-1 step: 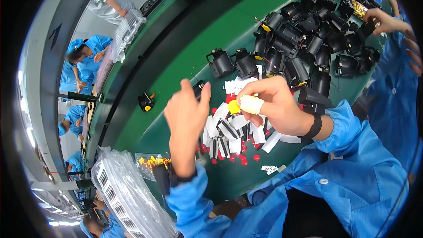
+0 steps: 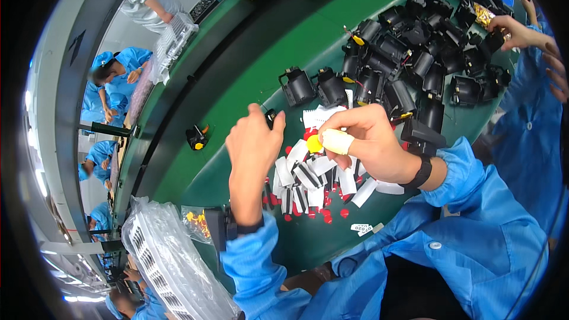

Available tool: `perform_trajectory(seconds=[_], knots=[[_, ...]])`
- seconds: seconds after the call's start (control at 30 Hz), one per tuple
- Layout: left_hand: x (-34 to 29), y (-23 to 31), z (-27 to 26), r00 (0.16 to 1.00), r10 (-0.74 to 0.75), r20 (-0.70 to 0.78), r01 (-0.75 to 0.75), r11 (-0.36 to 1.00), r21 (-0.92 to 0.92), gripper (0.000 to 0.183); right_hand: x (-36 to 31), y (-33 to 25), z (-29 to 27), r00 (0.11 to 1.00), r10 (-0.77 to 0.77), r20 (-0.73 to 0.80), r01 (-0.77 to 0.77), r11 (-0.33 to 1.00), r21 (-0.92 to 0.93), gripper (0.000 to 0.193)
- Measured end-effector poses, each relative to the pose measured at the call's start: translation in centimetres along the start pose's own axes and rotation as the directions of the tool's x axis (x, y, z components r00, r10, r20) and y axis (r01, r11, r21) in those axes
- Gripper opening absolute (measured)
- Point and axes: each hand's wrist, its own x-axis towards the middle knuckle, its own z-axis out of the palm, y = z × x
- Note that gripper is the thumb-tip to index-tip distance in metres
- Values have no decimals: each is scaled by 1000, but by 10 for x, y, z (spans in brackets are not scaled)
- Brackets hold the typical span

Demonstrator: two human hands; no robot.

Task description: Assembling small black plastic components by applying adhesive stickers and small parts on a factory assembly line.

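My left hand (image 2: 252, 145) shows its back. Its thumb and forefinger are apart, with a small stretch of a black plastic part (image 2: 270, 118) visible between them. The other fingertips are out of sight, so whether they touch the part is unclear. My right hand (image 2: 376, 145) pinches a round yellow disc (image 2: 314, 144) between thumb and forefinger; a pale yellow finger cot (image 2: 338, 141) covers one finger. Below the hands lies a heap of white and black strips (image 2: 308, 176) with red round tabs (image 2: 327, 218). Two black plastic housings (image 2: 298, 87) stand just beyond.
Many black housings (image 2: 391, 44) pile up at the far right, where another person's hand (image 2: 515, 31) holds one. A small black part with yellow tab (image 2: 197, 137) lies to the left. Nearer are a bag of yellow pieces (image 2: 198, 224) and plastic-wrapped trays (image 2: 163, 261).
My left hand has shifted slightly to the right and covers more of the black part. The right hand keeps its pinch on the yellow disc in the same place.
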Motion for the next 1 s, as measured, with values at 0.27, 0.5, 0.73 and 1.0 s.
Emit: perform_trajectory(seconds=[0.27, 0.5, 0.73, 1.0], knots=[[-52, -14, -9, 957, 115, 265, 183, 470, -864, 9, 4, -2, -8, 996, -17, 89, 33, 983, -181, 16], [-99, 5, 4, 967, 161, 196, 189, 56, -980, 20, -1, 0, 7, 969, 56, 240, 6, 968, -250, 14], [-105, -4, 7, 962, 147, 231, 219, 93, -971, 17, 3, 15, 4, 868, -212, 448, 457, 692, -559, 10], [-112, -8, 15, 979, 187, 79, 8, 352, -936, 18, 2, 13, 5, 827, -284, 486, 552, 577, -602, 9]])
